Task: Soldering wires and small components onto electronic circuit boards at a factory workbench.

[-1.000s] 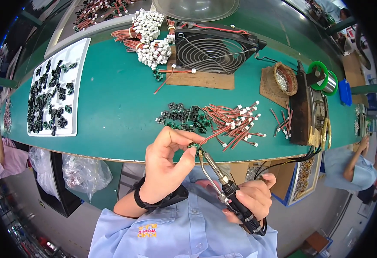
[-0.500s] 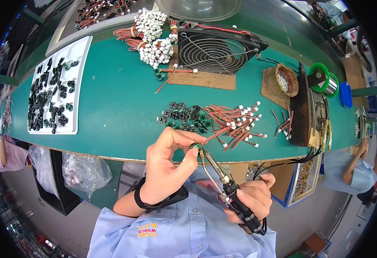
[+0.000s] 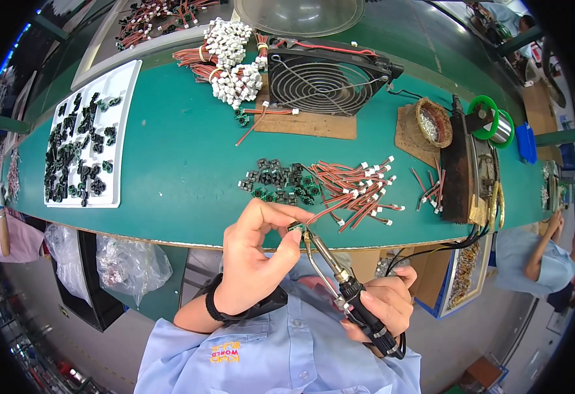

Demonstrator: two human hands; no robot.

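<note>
Green and stiff-looking, the small board [image 3: 297, 226] pinched in the left hand [image 3: 253, 253], at the tip of the soldering iron [image 3: 348, 285] the right hand [image 3: 390, 303] grips, seems light and fragile, best held by its edges.

The light blue buttoned shirt [image 3: 277, 358] has orange and pink embroidery [image 3: 226, 352]; the wristband [image 3: 212, 307] is black.

Over the link I see a green workbench [image 3: 182, 144] stretching beyond the left hand [image 3: 256, 259] and to both its sides. Grey floor [image 3: 120, 338] shows below that hand; 1 green bar [image 3: 5, 124] sits far left, 1 green rail [image 3: 560, 136] far right.
</note>
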